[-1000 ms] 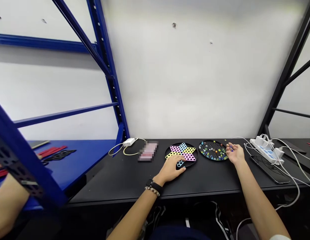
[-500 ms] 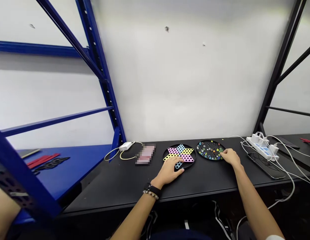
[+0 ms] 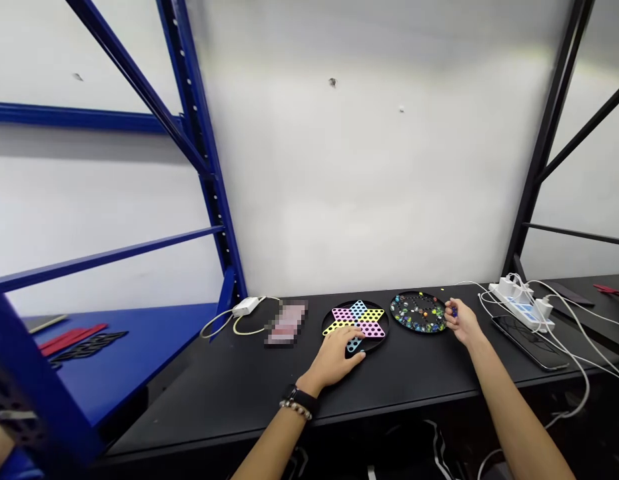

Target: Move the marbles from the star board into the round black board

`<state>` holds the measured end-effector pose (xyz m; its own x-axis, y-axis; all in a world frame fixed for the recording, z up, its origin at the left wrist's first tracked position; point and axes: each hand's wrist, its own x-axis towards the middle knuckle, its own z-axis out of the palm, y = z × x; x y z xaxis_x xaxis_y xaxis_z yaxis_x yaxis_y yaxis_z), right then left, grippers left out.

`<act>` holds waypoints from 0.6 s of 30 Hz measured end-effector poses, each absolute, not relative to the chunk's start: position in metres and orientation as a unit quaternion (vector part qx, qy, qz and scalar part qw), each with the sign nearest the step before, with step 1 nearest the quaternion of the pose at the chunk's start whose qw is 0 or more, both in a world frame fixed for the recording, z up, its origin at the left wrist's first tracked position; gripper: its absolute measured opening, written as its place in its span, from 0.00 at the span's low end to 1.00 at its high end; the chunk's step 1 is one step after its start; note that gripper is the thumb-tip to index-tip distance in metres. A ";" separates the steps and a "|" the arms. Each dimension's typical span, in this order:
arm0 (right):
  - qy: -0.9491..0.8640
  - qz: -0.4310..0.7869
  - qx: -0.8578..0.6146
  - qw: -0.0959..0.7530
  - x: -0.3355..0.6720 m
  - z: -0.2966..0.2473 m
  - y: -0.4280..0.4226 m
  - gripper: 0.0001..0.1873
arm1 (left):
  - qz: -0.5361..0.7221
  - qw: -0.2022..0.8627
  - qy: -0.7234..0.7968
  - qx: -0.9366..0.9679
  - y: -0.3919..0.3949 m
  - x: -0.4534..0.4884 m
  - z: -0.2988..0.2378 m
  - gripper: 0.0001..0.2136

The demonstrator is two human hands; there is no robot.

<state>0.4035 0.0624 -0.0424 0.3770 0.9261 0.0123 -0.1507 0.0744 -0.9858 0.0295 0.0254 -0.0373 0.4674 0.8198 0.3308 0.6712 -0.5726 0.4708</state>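
Note:
A round black game board [image 3: 356, 319] with a star of pink, yellow and blue holes lies on the black table. My left hand [image 3: 336, 353] rests flat on its near edge, fingers spread. Right of it sits a round black tray [image 3: 418, 313] holding several coloured marbles. My right hand [image 3: 460, 321] hovers at the tray's right rim, fingers curled in a pinch on a small blue marble [image 3: 454, 311].
A white power strip [image 3: 522, 303] with plugs and cables and a dark phone [image 3: 530, 335] lie to the right. A white charger [image 3: 245, 307] with a looped cable and a blurred pink item [image 3: 285, 322] lie left of the board. A blue shelf frame [image 3: 199, 160] stands left.
My right hand reached onto the marble tray's right rim, then lifted back with a blue marble in its fingertips. The left hand stayed on the star board. The view tilted up slightly.

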 end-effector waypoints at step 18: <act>-0.680 -0.042 -0.724 0.109 0.360 -0.042 0.027 0.19 | 0.269 0.129 0.440 0.847 0.027 0.026 -0.040 0.17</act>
